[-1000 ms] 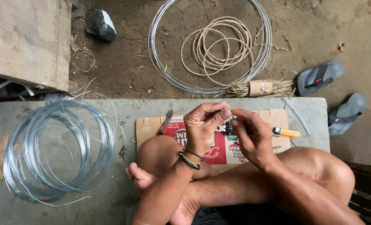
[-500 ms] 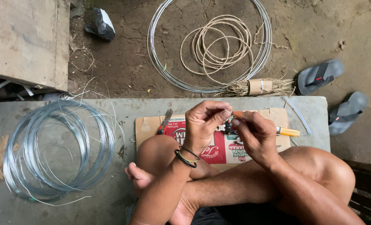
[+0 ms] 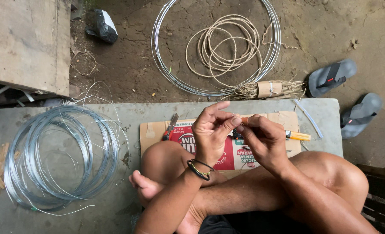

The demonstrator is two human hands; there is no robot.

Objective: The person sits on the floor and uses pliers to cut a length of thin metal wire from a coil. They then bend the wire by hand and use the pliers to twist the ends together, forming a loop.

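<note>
— Hands close together over the lap, see? The left hand and the right hand meet fingertip to fingertip, pinched narrow on a small orange piece held up between them, above the cardboard sheet.

— Which hand really has it?

— Both seem to touch it, thumb and forefinger each side. It is tiny and half hidden by the fingers, so I cannot tell what it is, or whether a strand of wire runs through it.

— What is lying around?

— A pair of pliers on the far left edge of the cardboard, a yellow-handled tool just right of the right hand. The big wire coil sits on the concrete slab well to the left, with loose ends sticking out. On the dirt beyond there is a second ring of wire with a rope coil inside it, and two sandals off to the right.

— Anything risky?

— I think so. A pinch that light on a piece that small could slip, and it would drop between the crossed legs or roll off onto the dirt — hard to find there. The stray wire ends by the bare foot could also prick if the person shifts.
</note>
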